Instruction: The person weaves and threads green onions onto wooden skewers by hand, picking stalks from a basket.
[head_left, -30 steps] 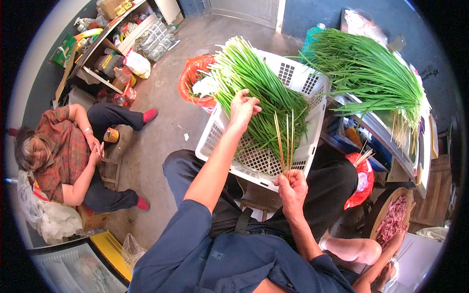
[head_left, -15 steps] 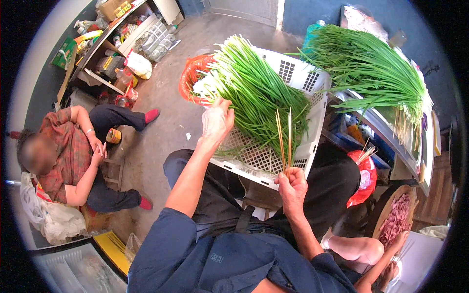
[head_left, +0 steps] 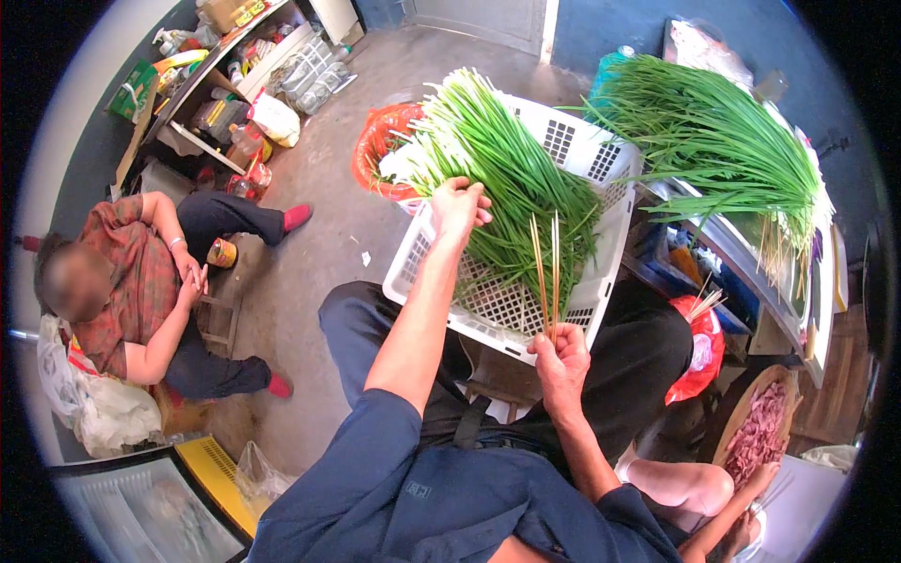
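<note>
A: What does each container hold?
B: The white basket (head_left: 483, 340) holds a heap of long green stalks (head_left: 540, 192), their pale ends sticking out past its far left side. Just beyond that side, an open red bag (head_left: 366, 155) has contents I can't make out.
A: And on the right?
B: Another red bag (head_left: 709, 361) has thin sticks poking from its mouth. Near it, a round brown bowl (head_left: 735, 403) holds pinkish strips (head_left: 758, 427), with a co-worker's hand (head_left: 762, 477) at its edge. More green stalks are piled on the tabletop (head_left: 822, 328).
A: Where are the wooden sticks (head_left: 549, 272)?
B: In the right grip (head_left: 561, 364), pinched between thumb and fingers at their lower ends, pointing up in front of the heap.
A: And the left grip (head_left: 460, 206)?
B: Fingers curled, against the heap's left side near the pale ends. Whether it grasps a stalk, I can't tell.
</note>
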Available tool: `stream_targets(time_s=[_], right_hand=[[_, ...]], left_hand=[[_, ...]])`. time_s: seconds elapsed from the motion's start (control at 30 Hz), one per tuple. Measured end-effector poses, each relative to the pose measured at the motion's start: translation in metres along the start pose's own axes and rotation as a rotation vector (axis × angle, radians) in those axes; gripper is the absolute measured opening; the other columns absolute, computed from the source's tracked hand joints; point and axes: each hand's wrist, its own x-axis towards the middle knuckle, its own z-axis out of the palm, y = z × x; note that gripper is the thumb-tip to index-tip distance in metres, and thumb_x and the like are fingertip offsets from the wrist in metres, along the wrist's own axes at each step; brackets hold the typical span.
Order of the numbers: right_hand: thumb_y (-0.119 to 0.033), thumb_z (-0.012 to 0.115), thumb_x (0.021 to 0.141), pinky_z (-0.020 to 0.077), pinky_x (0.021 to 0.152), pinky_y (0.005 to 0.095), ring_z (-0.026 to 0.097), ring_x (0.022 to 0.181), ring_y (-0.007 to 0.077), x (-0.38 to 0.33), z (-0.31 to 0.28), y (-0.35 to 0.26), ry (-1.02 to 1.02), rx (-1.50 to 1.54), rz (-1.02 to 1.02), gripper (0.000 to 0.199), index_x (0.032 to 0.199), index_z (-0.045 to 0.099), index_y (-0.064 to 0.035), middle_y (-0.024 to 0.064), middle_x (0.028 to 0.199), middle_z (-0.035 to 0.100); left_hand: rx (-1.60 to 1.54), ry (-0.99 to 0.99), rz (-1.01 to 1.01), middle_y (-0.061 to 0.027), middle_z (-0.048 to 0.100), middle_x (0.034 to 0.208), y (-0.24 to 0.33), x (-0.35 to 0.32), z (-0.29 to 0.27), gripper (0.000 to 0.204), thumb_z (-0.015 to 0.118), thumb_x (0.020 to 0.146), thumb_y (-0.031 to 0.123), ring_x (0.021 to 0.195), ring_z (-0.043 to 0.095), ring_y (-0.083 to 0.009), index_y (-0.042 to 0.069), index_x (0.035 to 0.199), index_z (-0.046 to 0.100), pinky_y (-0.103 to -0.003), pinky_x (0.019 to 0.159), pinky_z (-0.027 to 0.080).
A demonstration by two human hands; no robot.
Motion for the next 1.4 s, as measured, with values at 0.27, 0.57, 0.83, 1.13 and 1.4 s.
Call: stream_targets(time_s=[0.27, 0.57, 0.83, 1.13, 1.4], right_hand=[[-0.008, 0.059, 0.089, 0.0302, 0.045, 0.0167, 0.039, 0.049, 0.0011, 0.001, 0.001, 0.001, -0.006, -0.015, 0.016, 0.012, 0.092, 0.049, -0.004, 0.0011, 0.072, 0.06], [-0.009, 0.06, 0.089, 0.0311, 0.044, 0.0172, 0.04, 0.048, 0.002, 0.003, -0.004, 0.007, -0.037, -0.018, 0.019, 0.013, 0.094, 0.049, -0.0035, 0.0035, 0.073, 0.061], [-0.011, 0.058, 0.091, 0.0349, 0.047, 0.0186, 0.044, 0.052, 0.0036, 0.003, -0.004, -0.007, -0.109, 0.02, 0.102, 0.012, 0.094, 0.051, -0.002, 0.0033, 0.074, 0.061], [-0.012, 0.054, 0.093, 0.0309, 0.043, 0.0178, 0.04, 0.048, 0.0029, 0.002, -0.005, 0.0, -0.127, 0.108, 0.072, 0.01, 0.095, 0.053, -0.0028, 0.0028, 0.073, 0.06], [-0.007, 0.055, 0.091, 0.0323, 0.044, 0.0168, 0.041, 0.048, 0.003, -0.001, -0.006, -0.013, -0.116, 0.135, 0.068, 0.008, 0.098, 0.054, -0.0025, 0.0042, 0.073, 0.061]], left_hand=[[0.025, 0.263, 0.1, -0.0099, 0.061, 0.066, 0.006, 0.011, 0.017, 0.033, 0.063, 0.086, 0.013, 0.042, 0.054, -0.0137, -0.007, 0.11, 0.053, -0.025, 0.035, 0.04], [0.198, 0.276, 0.489, 0.0015, 0.055, 0.065, -0.01, 0.003, 0.003, 0.011, 0.068, 0.082, 0.01, 0.054, 0.048, -0.0064, 0.003, 0.076, 0.062, -0.022, 0.051, 0.04], [-0.206, -0.022, 0.618, -0.0054, 0.066, 0.083, 0.074, -0.032, -0.016, 0.003, 0.062, 0.086, 0.002, 0.074, 0.06, -0.0113, 0.001, 0.086, 0.06, -0.024, 0.071, 0.048], [-0.468, -0.248, 0.64, -0.0099, 0.065, 0.08, 0.182, -0.071, -0.037, 0.014, 0.062, 0.086, 0.001, 0.065, 0.062, -0.015, -0.002, 0.099, 0.061, -0.025, 0.061, 0.051], [-0.312, -0.435, 0.356, -0.0106, 0.067, 0.077, 0.149, -0.111, -0.031, 0.01, 0.062, 0.084, 0.001, 0.052, 0.056, -0.0111, 0.0, 0.094, 0.061, -0.022, 0.047, 0.044]])
